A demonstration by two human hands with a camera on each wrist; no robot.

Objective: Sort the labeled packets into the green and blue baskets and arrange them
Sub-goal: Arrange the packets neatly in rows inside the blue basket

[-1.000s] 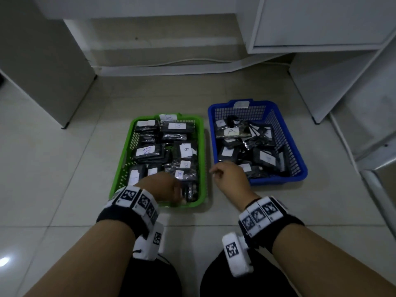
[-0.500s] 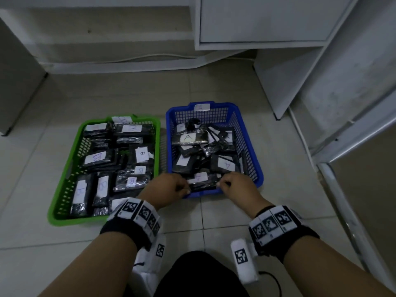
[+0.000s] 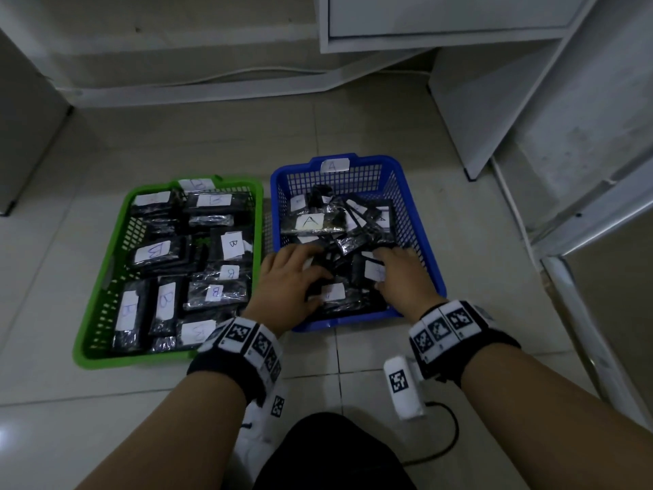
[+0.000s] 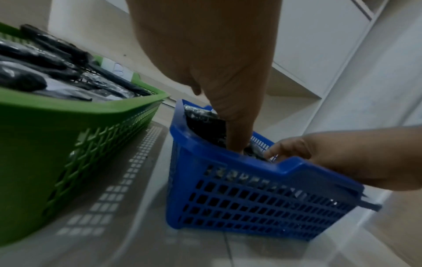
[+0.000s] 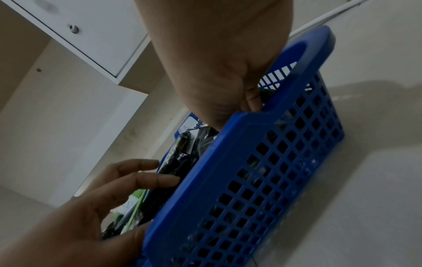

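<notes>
My left hand lies with fingers spread and nearly straight on the black packets inside the blue basket, gripping none, while my right hand reaches in beside it, fingers bent onto a packet, grip unclear. This basket's rim tag reads A, as do its packet labels. The green basket just beside it holds packets marked B.

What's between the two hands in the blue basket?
In the head view, black packets lie between the left hand and right hand in the blue basket, one with a white label.
</notes>
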